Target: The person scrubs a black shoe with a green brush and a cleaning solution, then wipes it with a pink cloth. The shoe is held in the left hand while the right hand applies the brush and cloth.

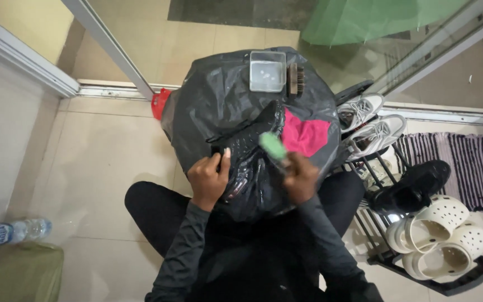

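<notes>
We see soft, even indoor light with faint shadows. Glare streaks the black plastic sheet and the glass door. The green brush is motion-blurred. Straight lines bow toward the picture's edges, and dark clothing loses detail.

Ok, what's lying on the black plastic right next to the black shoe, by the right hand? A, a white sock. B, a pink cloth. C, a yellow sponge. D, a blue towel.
B: a pink cloth lies on the black plastic just beside the black shoe, above the right hand, which holds a green brush.
</notes>
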